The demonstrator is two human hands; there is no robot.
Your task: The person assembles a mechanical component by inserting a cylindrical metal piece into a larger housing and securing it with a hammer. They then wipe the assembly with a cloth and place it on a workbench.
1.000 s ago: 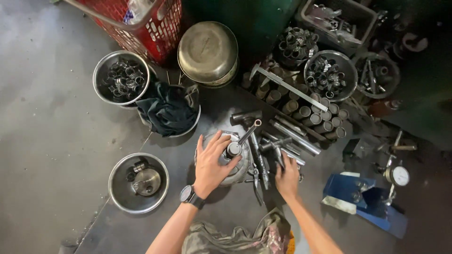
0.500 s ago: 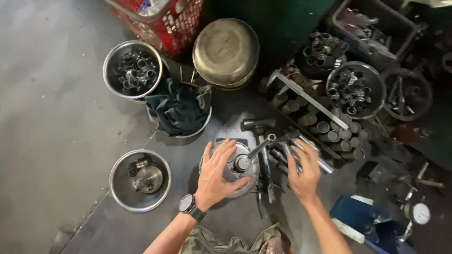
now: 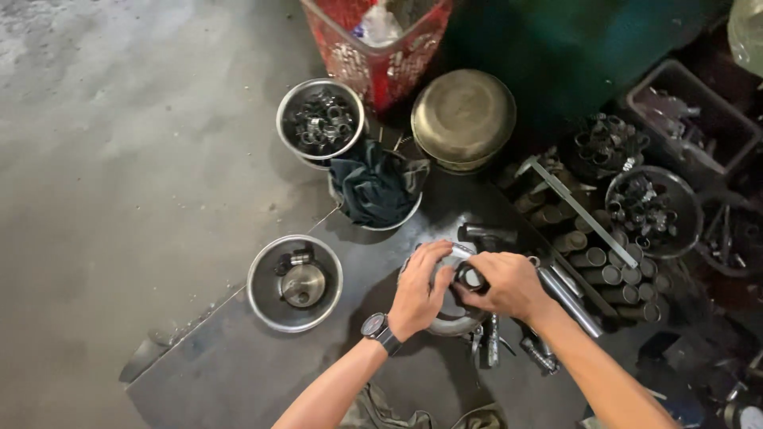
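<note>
A round grey metal part (image 3: 455, 324) lies on the dark floor plate (image 3: 238, 373) in front of me. My left hand (image 3: 420, 291), with a wristwatch, curls over the part's left side and grips it. On top of the part my right hand (image 3: 510, 284) pinches a small dark ring piece (image 3: 470, 278). The two hands nearly touch, and my fingers hide most of the part.
Steel bowls stand around: one with metal rings (image 3: 320, 121), one with a dark cloth (image 3: 375, 191), one with small parts (image 3: 294, 282), plus an upturned brass bowl (image 3: 463, 119). A red basket (image 3: 373, 56) is behind. Short tubes (image 3: 596, 262), a flat bar (image 3: 576, 210) and hand tools (image 3: 493, 345) lie at the right.
The view has shifted so everything sits further right. My right hand has come left from the loose tools onto the top of the round part; my left hand stays on it.
</note>
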